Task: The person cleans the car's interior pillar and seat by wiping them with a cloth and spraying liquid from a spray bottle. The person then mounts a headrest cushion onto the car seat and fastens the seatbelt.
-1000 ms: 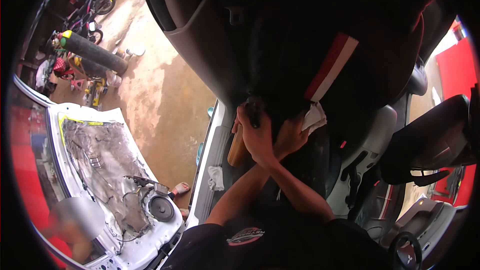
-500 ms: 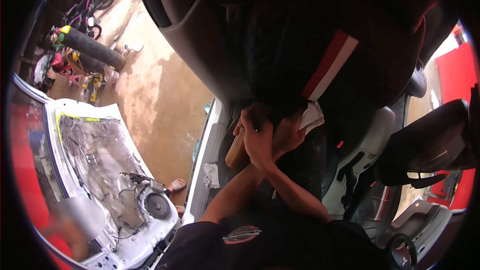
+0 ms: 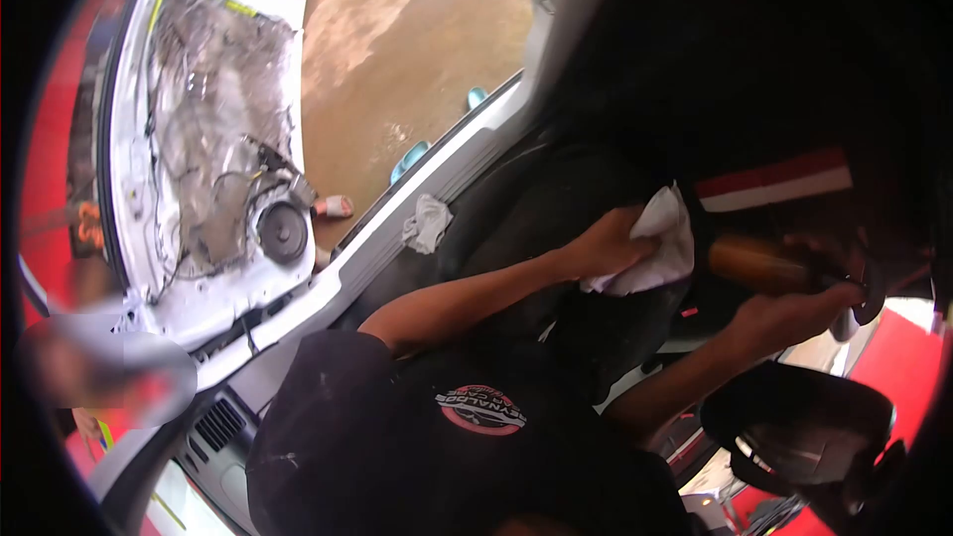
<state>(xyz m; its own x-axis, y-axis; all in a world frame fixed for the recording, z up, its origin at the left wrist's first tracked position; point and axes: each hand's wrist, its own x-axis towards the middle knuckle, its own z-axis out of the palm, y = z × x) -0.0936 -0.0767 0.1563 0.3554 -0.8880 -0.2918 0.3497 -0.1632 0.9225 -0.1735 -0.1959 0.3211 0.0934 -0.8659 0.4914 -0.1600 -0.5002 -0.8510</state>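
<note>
My left hand [image 3: 608, 243] grips a crumpled white cloth [image 3: 667, 243] above the dark car seat. Farther right, my right hand [image 3: 794, 318] is closed around the dark top of an amber-brown spray bottle [image 3: 754, 260]. The bottle lies nearly sideways, its base pointing left toward the cloth, and motion blurs it a little. Shadow partly hides the fingers on its top. Just above the bottle, a red and white stripe [image 3: 779, 186] crosses the dark upholstery.
A second white cloth [image 3: 427, 223] lies on the door sill. The white car door [image 3: 223, 119] stands open at left with its inner panel off, exposing a speaker [image 3: 283, 230]. Blue slippers [image 3: 409, 161] rest on the ground. A blurred person [image 3: 109, 367] is at lower left.
My view has turned, so the door and sill sit differently. My crossed arms have come apart: the right hand carried the spray bottle rightward, while the left still holds the cloth.
</note>
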